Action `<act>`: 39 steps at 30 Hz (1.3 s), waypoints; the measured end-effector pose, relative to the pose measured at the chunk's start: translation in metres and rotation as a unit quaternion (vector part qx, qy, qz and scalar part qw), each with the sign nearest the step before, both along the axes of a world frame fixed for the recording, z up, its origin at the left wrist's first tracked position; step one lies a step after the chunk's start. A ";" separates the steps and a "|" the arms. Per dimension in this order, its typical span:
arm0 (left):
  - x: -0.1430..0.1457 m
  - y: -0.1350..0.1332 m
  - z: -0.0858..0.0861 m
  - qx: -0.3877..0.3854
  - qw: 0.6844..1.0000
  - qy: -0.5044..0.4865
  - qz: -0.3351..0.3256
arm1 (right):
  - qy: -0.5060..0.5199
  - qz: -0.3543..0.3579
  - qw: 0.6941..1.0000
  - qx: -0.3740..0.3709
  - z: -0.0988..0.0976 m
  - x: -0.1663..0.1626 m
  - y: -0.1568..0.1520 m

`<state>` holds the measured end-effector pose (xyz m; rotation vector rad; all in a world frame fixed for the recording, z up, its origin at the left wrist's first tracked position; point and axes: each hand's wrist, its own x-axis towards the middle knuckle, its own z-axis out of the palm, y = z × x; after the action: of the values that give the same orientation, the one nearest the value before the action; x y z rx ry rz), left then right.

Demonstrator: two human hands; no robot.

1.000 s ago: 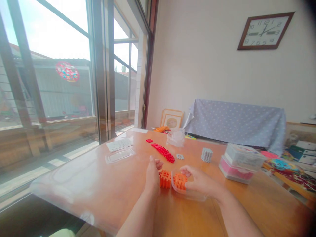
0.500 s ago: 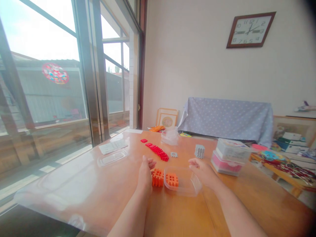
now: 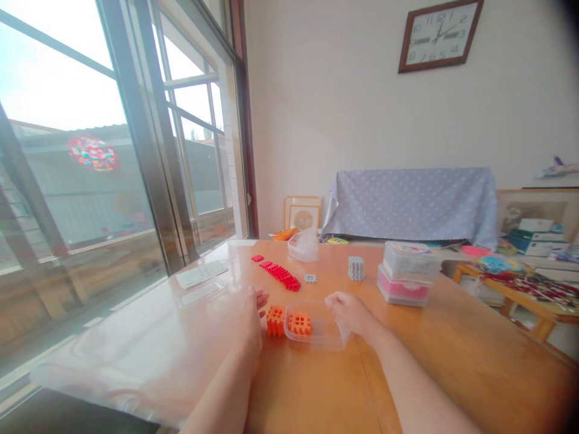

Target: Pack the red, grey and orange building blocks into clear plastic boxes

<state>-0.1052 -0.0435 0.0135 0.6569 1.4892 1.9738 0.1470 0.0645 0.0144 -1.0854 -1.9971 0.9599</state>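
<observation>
My left hand (image 3: 249, 322) is beside an upright stack of orange square plastic building pieces (image 3: 275, 321), its fingers loosely stretched and apart. It holds nothing I can see. My right hand (image 3: 350, 310) has its fingers closed at the right rim of a clear plastic container (image 3: 323, 342). Several orange pieces (image 3: 300, 323) show at that container's left end. Beyond both hands, a slanting row of red pieces (image 3: 283, 276) lies on the wooden table (image 3: 312, 386). One flat grey piece (image 3: 310, 278) lies right of the row, and a grey stack (image 3: 356, 269) stands farther right.
Stacked lidded boxes (image 3: 407, 274) stand at the right. A clear tub with a plastic bag (image 3: 304, 246) sits at the back. On the left lie a clear lid (image 3: 201, 293) and a pale sheet (image 3: 202, 274). A low side table (image 3: 525, 295) stands beyond the right edge.
The view has turned slightly, shifting the scene left. My right hand has come a little left and closer in at the container's rim. The pieces and container stay put.
</observation>
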 end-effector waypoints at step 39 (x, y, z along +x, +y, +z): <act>-0.034 -0.026 0.052 -0.132 0.813 0.518 -0.232 | -0.023 0.010 1.000 -0.007 -0.007 0.018 0.019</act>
<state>-0.1395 -0.0699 0.0657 1.9385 1.8468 0.9571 0.1647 0.0832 0.0072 -1.1059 -2.0457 0.9684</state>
